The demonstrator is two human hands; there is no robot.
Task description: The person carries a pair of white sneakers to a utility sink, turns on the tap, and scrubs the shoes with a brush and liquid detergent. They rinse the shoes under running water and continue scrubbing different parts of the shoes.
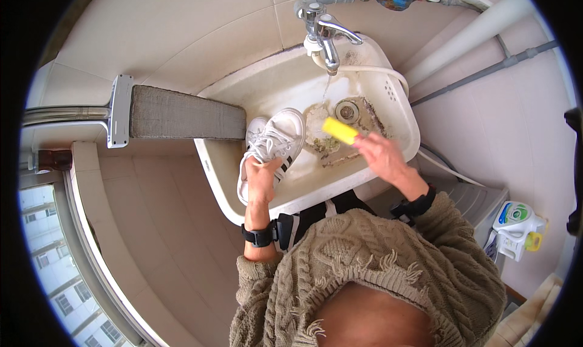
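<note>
A white lace-up sneaker with black side stripes [288, 130] is in my left hand [261, 178], held over the left part of a stained ceramic sink [300, 206]. Behind it, the toe of a second white shoe [256, 127] shows; the rest is hidden. My right hand [382, 158], slightly blurred, grips a yellow brush [340, 130] near the sink's drain [347, 112]; its bristles cannot be made out. Water runs in a thin stream from the chrome faucet [329, 51] into the basin.
A grey flat mop head [186, 112] juts over the sink's left rim. A white hose [373, 69] crosses the sink's back right. Pipes [483, 69] run along the right wall. A detergent bottle [514, 228] stands at the right, by a grey plastic surface [478, 201].
</note>
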